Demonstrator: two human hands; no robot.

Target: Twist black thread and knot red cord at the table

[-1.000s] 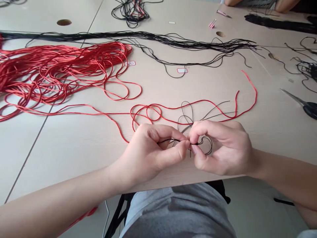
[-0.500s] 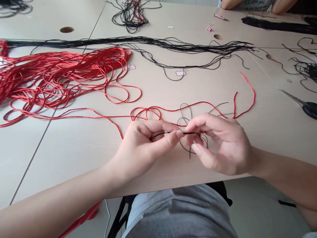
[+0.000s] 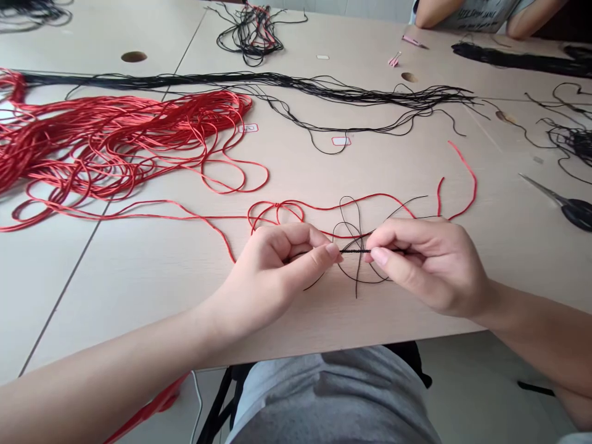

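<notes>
A black cord [image 3: 355,251], thicker along a wrapped stretch, runs straight between my two hands just above the table. My left hand [image 3: 287,265] pinches it between thumb and forefinger. On the other side my right hand [image 3: 430,265] is closed on it the same way, thumb against forefinger. Thin black thread [image 3: 350,213] loops out behind and below the cord, partly hidden by the fingers. Just beyond my hands lies a red cord [image 3: 319,208] with a small knot and loops, its two ends curving off to the right.
A large heap of red cord [image 3: 92,142] covers the left side. Behind it stretches a long bundle of black cords [image 3: 277,77]. Scissors [image 3: 562,200] lie at the right, a pink clip [image 3: 394,60] farther back. Across the table rest a person's arms [image 3: 430,12].
My right hand has moved right and its thumb has closed onto the black cord. More of the cord now shows, straight between my hands. The view has shifted slightly.
</notes>
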